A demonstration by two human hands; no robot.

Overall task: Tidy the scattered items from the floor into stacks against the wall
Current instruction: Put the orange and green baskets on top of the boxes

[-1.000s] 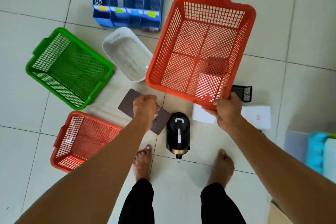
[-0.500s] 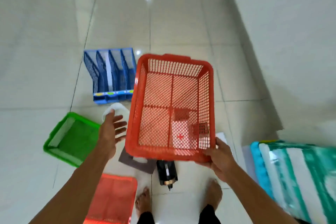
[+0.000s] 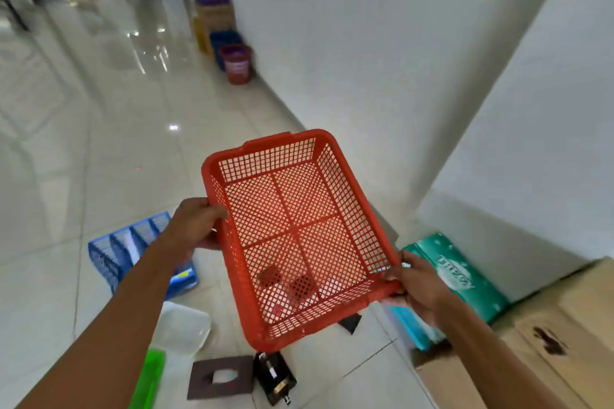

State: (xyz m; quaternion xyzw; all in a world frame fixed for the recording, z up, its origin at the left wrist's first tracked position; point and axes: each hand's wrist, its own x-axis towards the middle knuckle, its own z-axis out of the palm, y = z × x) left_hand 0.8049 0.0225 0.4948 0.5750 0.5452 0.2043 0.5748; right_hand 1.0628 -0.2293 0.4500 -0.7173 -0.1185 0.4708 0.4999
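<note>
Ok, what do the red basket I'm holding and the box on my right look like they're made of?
Red basket: looks like moulded plastic, smooth with a slight sheen; thin grid-mesh walls, thick rolled rim. Box: likely corrugated cardboard, matte brown; flat panels, a seam between flaps and a dark stain.

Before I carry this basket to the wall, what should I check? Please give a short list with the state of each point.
1. Left hand grips the red basket at its left rim: ok.
2. Right hand grips the near right corner: ok.
3. Basket holds nothing loose: ok.
4. Basket is level: not ok, it is tilted.
5. Floor ahead along the wall is free up to the buckets: ok.
6. Floor right under the basket: cannot tell, partly hidden.
</note>
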